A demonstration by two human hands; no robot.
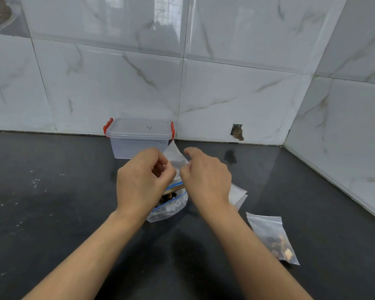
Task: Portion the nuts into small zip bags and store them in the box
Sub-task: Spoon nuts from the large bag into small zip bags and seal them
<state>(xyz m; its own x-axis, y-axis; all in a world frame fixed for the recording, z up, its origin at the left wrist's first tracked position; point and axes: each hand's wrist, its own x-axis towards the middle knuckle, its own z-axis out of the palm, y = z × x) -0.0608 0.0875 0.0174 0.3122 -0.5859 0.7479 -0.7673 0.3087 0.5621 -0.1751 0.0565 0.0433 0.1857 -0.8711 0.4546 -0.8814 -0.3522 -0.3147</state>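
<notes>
An empty small clear zip bag is held up above the black counter, pinched between my left hand and my right hand. Under my hands lies a large open zip bag with a blue rim holding dark nuts and a wooden spoon. One small bag filled with nuts lies on the counter to the right. The clear plastic box, its lid on and red clips at the sides, stands behind my hands against the wall.
A few empty small bags lie just right of my right wrist. The black counter meets marble-tiled walls at the back and on the right. A hole in the wall tile sits right of the box.
</notes>
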